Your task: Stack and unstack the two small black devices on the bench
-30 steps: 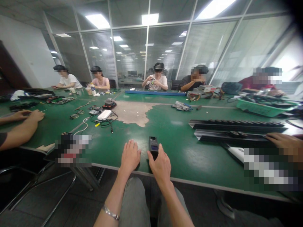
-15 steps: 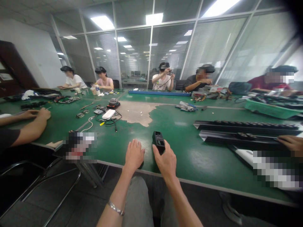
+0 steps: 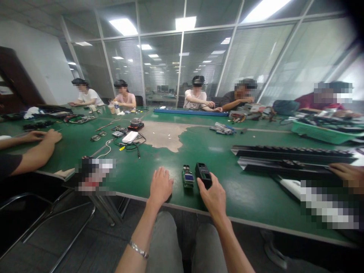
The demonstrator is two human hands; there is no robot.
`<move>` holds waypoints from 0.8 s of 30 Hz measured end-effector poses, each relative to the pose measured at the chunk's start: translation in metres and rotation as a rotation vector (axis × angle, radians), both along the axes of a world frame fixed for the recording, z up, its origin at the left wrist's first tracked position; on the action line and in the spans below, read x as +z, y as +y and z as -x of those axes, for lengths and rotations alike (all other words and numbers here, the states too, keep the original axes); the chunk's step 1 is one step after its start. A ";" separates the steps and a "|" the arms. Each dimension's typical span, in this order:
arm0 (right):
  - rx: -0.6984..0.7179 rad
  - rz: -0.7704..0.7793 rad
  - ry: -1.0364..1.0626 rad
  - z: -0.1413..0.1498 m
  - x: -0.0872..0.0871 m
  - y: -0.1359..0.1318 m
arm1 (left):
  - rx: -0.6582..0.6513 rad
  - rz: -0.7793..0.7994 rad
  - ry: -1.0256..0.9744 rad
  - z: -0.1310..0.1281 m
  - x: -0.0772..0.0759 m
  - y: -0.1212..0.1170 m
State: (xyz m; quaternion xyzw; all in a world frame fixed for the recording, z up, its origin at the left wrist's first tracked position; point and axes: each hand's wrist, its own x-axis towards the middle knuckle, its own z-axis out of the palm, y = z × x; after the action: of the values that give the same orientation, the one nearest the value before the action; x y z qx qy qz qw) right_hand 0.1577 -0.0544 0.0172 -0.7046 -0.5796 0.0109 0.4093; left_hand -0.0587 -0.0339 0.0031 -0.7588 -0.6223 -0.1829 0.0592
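My right hand (image 3: 212,189) grips a black plastic casing (image 3: 203,173) by its near end, thumb on the left side and fingers on the right. Its upper face has several cut-outs. Just left of the casing, apart from both hands, a narrow green circuit board (image 3: 188,180) with a small blue display lies on the green table (image 3: 227,182). My left hand (image 3: 161,185) lies palm down near the table's front edge, fingers stretched forward. A dark patch shows under its right side; whether that is shadow or an object I cannot tell.
Ahead lie a white box with cables (image 3: 131,137) and grey gloves (image 3: 223,128). On the right are long black rails (image 3: 267,165), a co-worker's hand (image 3: 345,172) and a green basket (image 3: 321,132). A co-worker's arms (image 3: 42,146) rest at left; several people sit opposite.
My right hand has moved right with the black casing, and the circuit board with the blue display now shows beside it. My left hand stays put. The person opposite has lowered their hands.
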 end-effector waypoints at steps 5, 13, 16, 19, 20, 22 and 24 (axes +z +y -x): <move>-0.036 -0.024 -0.036 -0.002 -0.015 0.002 | -0.009 -0.019 0.008 0.000 0.001 -0.001; -0.030 -0.065 -0.111 -0.003 -0.024 0.000 | -0.009 -0.003 0.017 -0.002 0.000 0.002; -0.039 -0.034 -0.116 -0.003 -0.023 -0.002 | -0.001 -0.008 0.024 -0.002 -0.001 0.003; -0.032 -0.009 -0.116 -0.004 -0.022 -0.003 | 0.003 -0.015 0.031 -0.003 -0.002 0.003; -0.027 -0.005 -0.117 -0.004 -0.022 -0.004 | 0.002 -0.015 0.033 -0.003 -0.002 0.003; -0.019 -0.007 -0.116 -0.005 -0.021 -0.005 | -0.002 -0.014 0.037 -0.003 -0.002 0.003; -0.010 -0.014 -0.111 -0.005 -0.019 -0.006 | -0.005 -0.012 0.038 -0.003 -0.001 0.003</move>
State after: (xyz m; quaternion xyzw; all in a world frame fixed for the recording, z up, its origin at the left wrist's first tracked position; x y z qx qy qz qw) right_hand 0.1626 -0.0600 -0.0017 -0.7040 -0.5978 -0.0343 0.3818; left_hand -0.0557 -0.0307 0.0020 -0.7633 -0.6181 -0.1723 0.0750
